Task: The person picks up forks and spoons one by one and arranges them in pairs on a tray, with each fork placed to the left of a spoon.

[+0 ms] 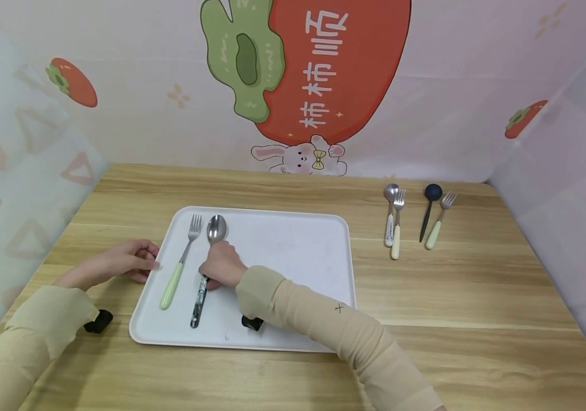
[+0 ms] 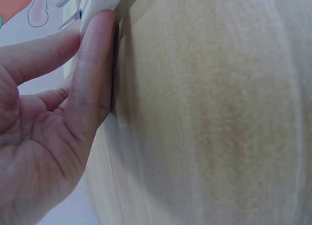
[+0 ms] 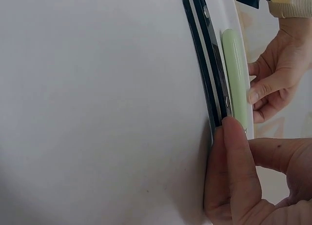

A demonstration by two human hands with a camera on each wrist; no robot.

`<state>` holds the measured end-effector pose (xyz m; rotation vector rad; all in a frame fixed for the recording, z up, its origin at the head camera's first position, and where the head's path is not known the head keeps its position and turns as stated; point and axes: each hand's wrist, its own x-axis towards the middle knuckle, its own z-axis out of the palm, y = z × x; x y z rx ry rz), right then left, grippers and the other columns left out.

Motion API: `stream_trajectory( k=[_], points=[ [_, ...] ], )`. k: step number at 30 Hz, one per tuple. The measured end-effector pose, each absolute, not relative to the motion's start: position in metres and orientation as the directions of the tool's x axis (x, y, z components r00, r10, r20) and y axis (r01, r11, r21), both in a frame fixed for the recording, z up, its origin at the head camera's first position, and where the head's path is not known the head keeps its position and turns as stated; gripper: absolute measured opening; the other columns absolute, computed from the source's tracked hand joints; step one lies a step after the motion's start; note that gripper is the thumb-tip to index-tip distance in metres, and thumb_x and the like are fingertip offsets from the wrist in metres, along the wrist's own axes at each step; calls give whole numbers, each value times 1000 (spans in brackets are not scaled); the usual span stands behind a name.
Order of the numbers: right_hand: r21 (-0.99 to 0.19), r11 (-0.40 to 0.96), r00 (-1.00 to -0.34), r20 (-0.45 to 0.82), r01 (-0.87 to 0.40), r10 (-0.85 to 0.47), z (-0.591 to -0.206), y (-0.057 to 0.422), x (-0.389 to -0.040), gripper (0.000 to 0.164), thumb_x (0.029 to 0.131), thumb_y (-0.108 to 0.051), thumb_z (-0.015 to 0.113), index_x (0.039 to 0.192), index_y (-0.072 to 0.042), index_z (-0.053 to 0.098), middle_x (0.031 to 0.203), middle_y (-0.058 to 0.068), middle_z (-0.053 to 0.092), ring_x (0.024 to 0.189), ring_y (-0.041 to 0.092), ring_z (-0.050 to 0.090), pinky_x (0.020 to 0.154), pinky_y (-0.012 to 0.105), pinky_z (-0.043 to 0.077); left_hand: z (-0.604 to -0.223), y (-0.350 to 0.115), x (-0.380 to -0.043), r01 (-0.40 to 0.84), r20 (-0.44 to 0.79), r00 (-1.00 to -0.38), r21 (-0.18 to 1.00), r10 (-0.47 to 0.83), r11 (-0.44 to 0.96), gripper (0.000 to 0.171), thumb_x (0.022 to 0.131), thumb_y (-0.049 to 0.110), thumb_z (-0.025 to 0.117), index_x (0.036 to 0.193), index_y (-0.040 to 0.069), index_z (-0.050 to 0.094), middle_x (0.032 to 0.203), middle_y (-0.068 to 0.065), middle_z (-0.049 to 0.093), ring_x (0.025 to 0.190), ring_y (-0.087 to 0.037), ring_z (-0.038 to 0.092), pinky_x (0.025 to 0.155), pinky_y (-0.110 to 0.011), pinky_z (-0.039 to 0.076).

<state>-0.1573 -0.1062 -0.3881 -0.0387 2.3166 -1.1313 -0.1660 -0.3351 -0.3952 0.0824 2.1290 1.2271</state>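
My right hand (image 1: 223, 264) pinches a metal spoon (image 1: 216, 229) near the middle of its dark patterned handle. The spoon's bowl points to the back of a white tray (image 1: 288, 257). In the right wrist view, the fingertips (image 3: 236, 137) meet the spoon handle (image 3: 207, 59) close over the tray. Left of the spoon, a fork (image 1: 172, 285) with a pale green handle lies on the tray. My left hand (image 1: 127, 261) holds the tray's left rim. The left wrist view shows its fingers (image 2: 90, 73) against the tray edge (image 2: 100, 5).
At the table's back right lie a spoon with a white handle (image 1: 389, 228), a fork with a cream handle (image 1: 396, 242), a black spoon (image 1: 432, 193) and a fork with a green handle (image 1: 433, 234). Printed cloth walls (image 1: 144, 125) border the wooden table (image 1: 457, 319).
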Motion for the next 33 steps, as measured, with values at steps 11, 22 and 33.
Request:
stream_trajectory(
  k=[11,22,33],
  points=[
    [-717,664,-839,-482,212,-252,-387,-107,-157,16,79,-4,63,67,-2,52,48,9,58,41,16,59,35,19,40,-393,-335,-167,-264,-518,-776,785,360,560,40,87,6,57,112,-16,35,88,-7,51,73,-12,56,64,-29,54],
    [-727,653,-839,-479,213,-259,-388,-108,-157,17,80,-3,61,66,-1,53,49,9,59,44,17,60,36,19,41,-392,-333,-168,-259,-523,-775,775,356,577,40,87,7,57,113,-15,36,89,-8,51,74,-13,56,65,-30,54],
    [-714,677,-820,-487,178,-299,-383,-104,-155,26,83,-15,64,63,-1,56,52,12,61,49,20,63,40,20,44,-393,-334,-166,-261,-524,-777,772,348,579,41,87,8,58,112,-15,36,88,-8,51,74,-13,56,66,-30,54]
  ],
)
